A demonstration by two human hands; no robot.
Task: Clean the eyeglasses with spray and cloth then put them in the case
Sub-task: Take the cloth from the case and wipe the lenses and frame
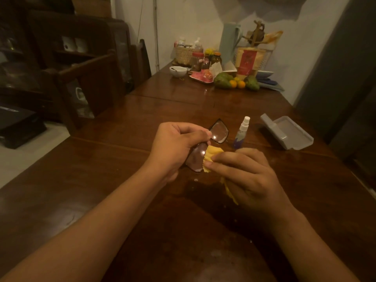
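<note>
Wiping looks to be the step in hand: the left hand (175,145) pinches the glasses (219,131) about the bridge, just left of the spray (241,133), while the right hand (244,174), near the spray on the person's side, has its fingers curled round the cloth (213,153) and presses it to the lens farther from the spray. The other lens, just beside the spray, shows glare, and I cannot tell whether it is wiped. With the spray standing upright on the table (122,180), spraying is probably done; what seems left is finishing both lenses, folding the arms and casing the glasses. The case (293,135) lies open right of the spray, apart from both hands, without the glasses in it. It sits near the table's right edge, so there is little slack beyond it. Left of the spray the wood runs wide to the left edge; behind it, open wood reaches the fruit (234,81). The spray stands between glasses and case, so a low carry could tip it
</note>
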